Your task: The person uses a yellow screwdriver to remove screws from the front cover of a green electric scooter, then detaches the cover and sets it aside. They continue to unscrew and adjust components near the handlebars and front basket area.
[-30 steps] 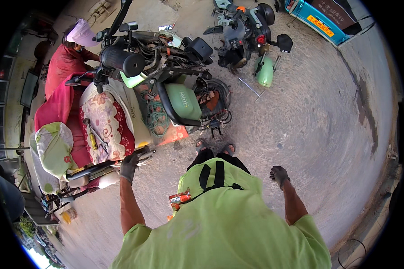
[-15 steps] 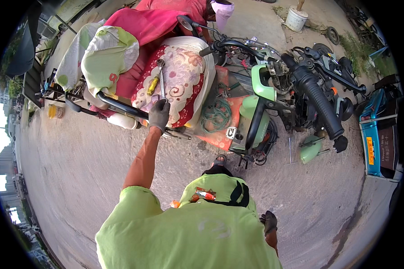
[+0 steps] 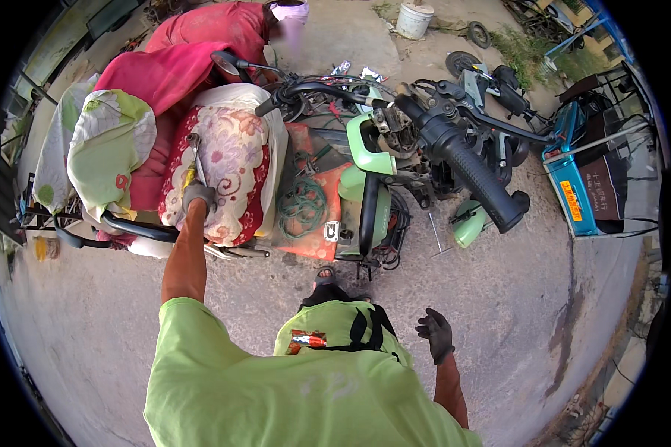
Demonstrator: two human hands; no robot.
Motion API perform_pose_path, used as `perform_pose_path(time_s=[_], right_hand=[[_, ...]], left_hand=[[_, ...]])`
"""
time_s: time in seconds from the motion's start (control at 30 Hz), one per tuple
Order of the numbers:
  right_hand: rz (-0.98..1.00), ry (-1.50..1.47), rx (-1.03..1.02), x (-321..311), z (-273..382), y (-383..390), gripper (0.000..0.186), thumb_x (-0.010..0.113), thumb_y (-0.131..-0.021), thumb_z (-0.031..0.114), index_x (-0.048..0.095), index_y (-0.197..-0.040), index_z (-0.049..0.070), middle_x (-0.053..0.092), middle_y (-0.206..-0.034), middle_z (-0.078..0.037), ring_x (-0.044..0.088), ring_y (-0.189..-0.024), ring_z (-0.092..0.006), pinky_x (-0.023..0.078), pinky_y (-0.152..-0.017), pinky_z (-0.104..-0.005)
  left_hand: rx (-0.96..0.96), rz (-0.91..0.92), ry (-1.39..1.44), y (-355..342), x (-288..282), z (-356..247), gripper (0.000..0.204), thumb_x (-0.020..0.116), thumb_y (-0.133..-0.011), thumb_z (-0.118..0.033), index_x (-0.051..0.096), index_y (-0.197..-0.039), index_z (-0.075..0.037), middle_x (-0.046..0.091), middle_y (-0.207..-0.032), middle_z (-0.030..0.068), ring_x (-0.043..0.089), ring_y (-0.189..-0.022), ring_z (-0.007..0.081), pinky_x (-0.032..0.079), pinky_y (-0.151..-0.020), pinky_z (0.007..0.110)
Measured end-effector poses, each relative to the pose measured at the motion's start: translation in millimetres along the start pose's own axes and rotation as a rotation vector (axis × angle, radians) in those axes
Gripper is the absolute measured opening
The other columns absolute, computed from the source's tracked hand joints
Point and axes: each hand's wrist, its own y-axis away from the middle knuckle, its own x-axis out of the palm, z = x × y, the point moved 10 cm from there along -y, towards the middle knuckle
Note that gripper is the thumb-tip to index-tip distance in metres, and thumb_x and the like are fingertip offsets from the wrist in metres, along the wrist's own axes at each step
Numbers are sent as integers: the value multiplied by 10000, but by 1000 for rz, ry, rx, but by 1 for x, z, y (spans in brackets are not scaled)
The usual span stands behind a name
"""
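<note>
My left hand [image 3: 200, 197], in a dark grey glove, reaches onto the floral cover [image 3: 231, 167] over the scooter's seat. Its fingers close around the lower end of a metal wrench [image 3: 197, 158], whose ring end points away from me. Beside the wrench lies a screwdriver with a yellow handle [image 3: 189, 176], partly covered by the hand. My right hand [image 3: 436, 334], also gloved, hangs over the ground at my right side, fingers apart and holding nothing. Ahead stands the partly stripped scooter, with its black handlebar grip [image 3: 466, 160] and pale green front panel [image 3: 369, 145].
A green cord [image 3: 302, 208] lies coiled on the orange footboard [image 3: 324, 194]. On the ground are a green panel piece [image 3: 470, 223] and a thin T-shaped tool [image 3: 438, 232]. A person in a pink shirt [image 3: 216, 26] bends beyond the seat. Right stands a blue vehicle [image 3: 574, 175].
The view has shifted right. My left hand has slid farther over the wrench's lower end. My right hand has risen forward from my side, its fingers spreading.
</note>
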Motion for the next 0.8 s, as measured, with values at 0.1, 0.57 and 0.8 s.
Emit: perform_pose_path(time_s=[0.1, 0.57, 0.8], right_hand=[[50, 0, -38, 19, 16, 15, 423, 614, -1025, 241, 538, -1394, 50, 704, -1033, -107, 708, -813, -190, 580, -693, -309], [9, 62, 170, -90, -103, -8, 398, 606, -1020, 253, 550, -1366, 65, 714, -1011, -106, 722, -780, -227, 578, -631, -349], [-26, 90, 104, -76, -70, -33, 408, 607, -1021, 280, 550, -1375, 83, 714, -1028, -97, 715, -795, -216, 572, -649, -343]], left_hand=[[-109, 30, 150, -14, 2, 22, 452, 745, -758, -317, 725, -1108, -32, 748, -1026, 195, 734, -949, 340, 570, -833, 431], [-74, 591, 1462, 220, -69, -99, 275, 552, -1048, -314, 632, -1098, -57, 538, -669, -28, 354, -423, 50, 249, -367, 224], [126, 522, 1394, 250, -90, -139, 191, 634, -1010, -245, 652, -1069, -64, 526, -661, -27, 377, -422, 48, 294, -375, 222]])
